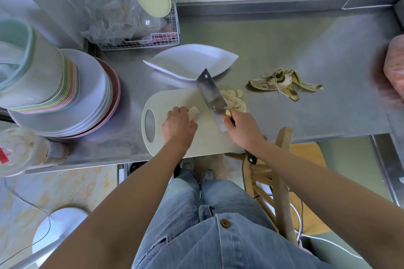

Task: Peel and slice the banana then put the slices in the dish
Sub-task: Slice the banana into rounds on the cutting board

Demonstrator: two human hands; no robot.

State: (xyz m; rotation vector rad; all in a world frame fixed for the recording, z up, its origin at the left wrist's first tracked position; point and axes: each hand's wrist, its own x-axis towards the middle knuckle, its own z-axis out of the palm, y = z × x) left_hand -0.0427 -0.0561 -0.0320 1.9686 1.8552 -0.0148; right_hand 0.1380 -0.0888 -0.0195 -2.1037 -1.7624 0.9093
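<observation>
The left hand's (178, 123) fingers (175, 112) are curled down over the last stub of banana (194, 113), pinning it to the cutting board (196, 144) with only its cut end showing past the knuckles, presumably to keep the tips out of the blade's way; the right hand's (242, 129) fingers (227, 119) are wrapped tight round the handle of the cleaver (211, 96), close up to the blade, which probably gives control; the blade stands just right of the stub, between it and the heap of cut slices (235, 100) lying beyond the right knuckles; past the blade's tip, further from both hands, the white dish (190, 61) waits near the board and holds no slices yet; the peel (282, 84) lies well to the right on the steel counter (284, 50).
</observation>
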